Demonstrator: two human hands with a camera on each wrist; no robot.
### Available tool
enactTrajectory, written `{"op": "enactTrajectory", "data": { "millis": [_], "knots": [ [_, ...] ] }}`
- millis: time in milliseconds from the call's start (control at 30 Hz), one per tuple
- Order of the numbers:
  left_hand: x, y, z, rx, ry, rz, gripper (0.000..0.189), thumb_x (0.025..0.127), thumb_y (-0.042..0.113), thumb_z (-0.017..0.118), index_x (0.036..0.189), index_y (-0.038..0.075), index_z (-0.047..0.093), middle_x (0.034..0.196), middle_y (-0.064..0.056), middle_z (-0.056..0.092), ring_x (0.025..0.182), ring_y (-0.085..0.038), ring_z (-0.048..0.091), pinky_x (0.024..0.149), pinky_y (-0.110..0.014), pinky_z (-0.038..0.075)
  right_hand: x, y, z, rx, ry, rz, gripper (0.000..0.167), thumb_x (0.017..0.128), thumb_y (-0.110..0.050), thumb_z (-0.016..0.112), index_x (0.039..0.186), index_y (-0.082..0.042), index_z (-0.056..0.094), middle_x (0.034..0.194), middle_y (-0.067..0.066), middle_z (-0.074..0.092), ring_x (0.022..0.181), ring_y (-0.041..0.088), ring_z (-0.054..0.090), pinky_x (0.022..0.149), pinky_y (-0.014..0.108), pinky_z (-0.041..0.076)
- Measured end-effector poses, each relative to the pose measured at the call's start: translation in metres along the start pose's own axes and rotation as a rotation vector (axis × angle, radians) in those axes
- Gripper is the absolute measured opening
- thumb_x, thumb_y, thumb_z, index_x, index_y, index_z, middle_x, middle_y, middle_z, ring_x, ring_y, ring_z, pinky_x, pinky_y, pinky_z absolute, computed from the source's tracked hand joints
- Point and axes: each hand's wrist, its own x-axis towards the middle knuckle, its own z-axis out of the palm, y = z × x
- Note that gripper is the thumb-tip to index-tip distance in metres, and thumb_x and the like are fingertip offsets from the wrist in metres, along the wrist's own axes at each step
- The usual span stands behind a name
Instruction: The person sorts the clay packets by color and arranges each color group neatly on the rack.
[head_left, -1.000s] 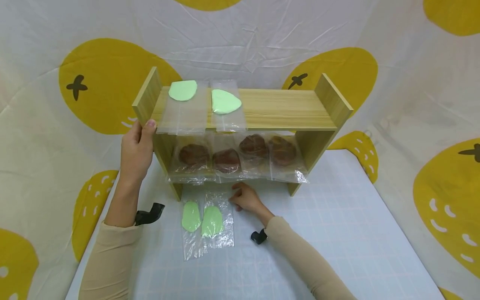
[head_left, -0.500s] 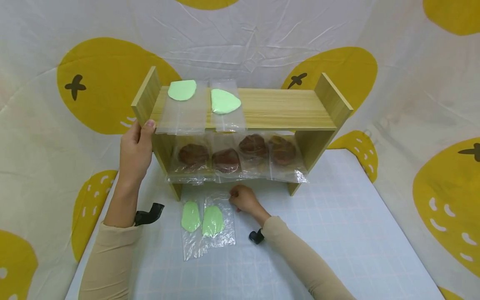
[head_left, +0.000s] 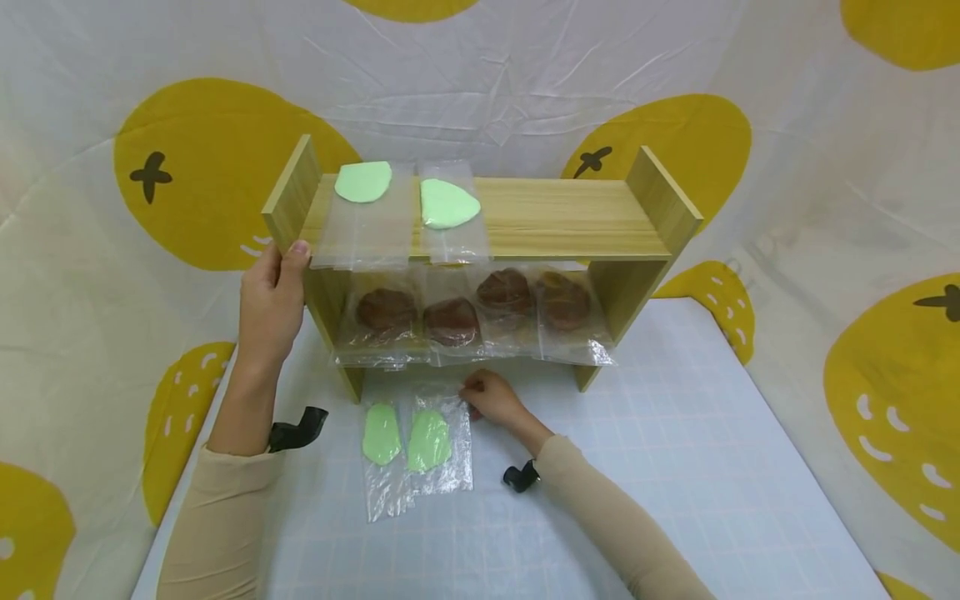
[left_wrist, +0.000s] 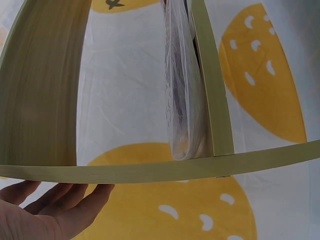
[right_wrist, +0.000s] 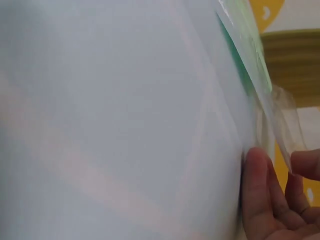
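Observation:
My left hand (head_left: 272, 304) grips the left side panel of the wooden shelf (head_left: 570, 217); in the left wrist view its fingers (left_wrist: 75, 202) lie against the panel's outer face. Below the shelf's front, my right hand (head_left: 495, 398) pinches the upper right corner of a clear zip bag (head_left: 453, 475) that holds a flat light green piece (head_left: 429, 442). In the right wrist view that bag's edge (right_wrist: 285, 145) sits between thumb and fingers, lifted off the table. A second clear bag (head_left: 386, 492) with a green piece lies just left of it.
Two bagged green pieces (head_left: 450, 205) lie on the shelf's top board, toward its left. Several bagged dark brown round pieces (head_left: 452, 322) fill the lower board, bag ends overhanging its front edge. A pale checked cloth (head_left: 675, 467) covers the table; a fruit-patterned curtain (head_left: 510, 83) hangs behind.
The bag pinched by my right hand, with its green piece, has shifted slightly right, away from the other bag. My left hand stays on the shelf.

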Motion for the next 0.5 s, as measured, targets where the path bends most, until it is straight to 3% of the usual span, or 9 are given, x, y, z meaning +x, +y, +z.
{"op": "enactTrajectory", "data": {
  "millis": [133,300,400,500],
  "knots": [
    [0.0,0.0,0.0,-0.002,-0.002,0.003,0.047,0.104,0.045,0.048,0.137,0.013,0.059,0.127,-0.008,0.059,0.106,-0.02,0.049,0.101,-0.039,0.04,-0.004,0.0,0.0,0.174,-0.018,0.082,0.027,0.099,-0.012,0.059,0.117,0.008,0.053,0.094,0.016,0.062,0.07,0.021,0.063,0.062,0.036,0.057],
    [-0.001,-0.001,0.0,0.004,-0.005,0.009,0.048,0.104,0.046,0.048,0.138,0.015,0.059,0.128,-0.007,0.059,0.105,-0.02,0.049,0.101,-0.04,0.041,-0.011,0.004,-0.003,0.423,-0.086,0.164,0.043,0.101,-0.013,0.056,0.134,0.009,0.039,0.104,0.019,0.062,0.077,0.023,0.067,0.07,0.039,0.058],
    [0.0,-0.002,0.0,0.004,-0.004,0.022,0.047,0.104,0.046,0.049,0.138,0.014,0.059,0.126,-0.008,0.059,0.104,-0.02,0.049,0.099,-0.039,0.041,-0.016,0.006,-0.006,0.462,-0.125,0.172,0.044,0.098,-0.006,0.058,0.132,0.017,0.043,0.106,0.02,0.064,0.083,0.022,0.067,0.078,0.036,0.057],
    [0.0,-0.002,0.0,0.002,-0.004,0.04,0.047,0.104,0.045,0.049,0.137,0.013,0.059,0.124,-0.008,0.06,0.102,-0.02,0.05,0.097,-0.037,0.042,-0.021,0.007,-0.007,0.462,-0.15,0.165,0.034,0.096,0.002,0.059,0.121,0.022,0.053,0.106,0.02,0.065,0.09,0.021,0.067,0.085,0.034,0.055]
  ]
}}
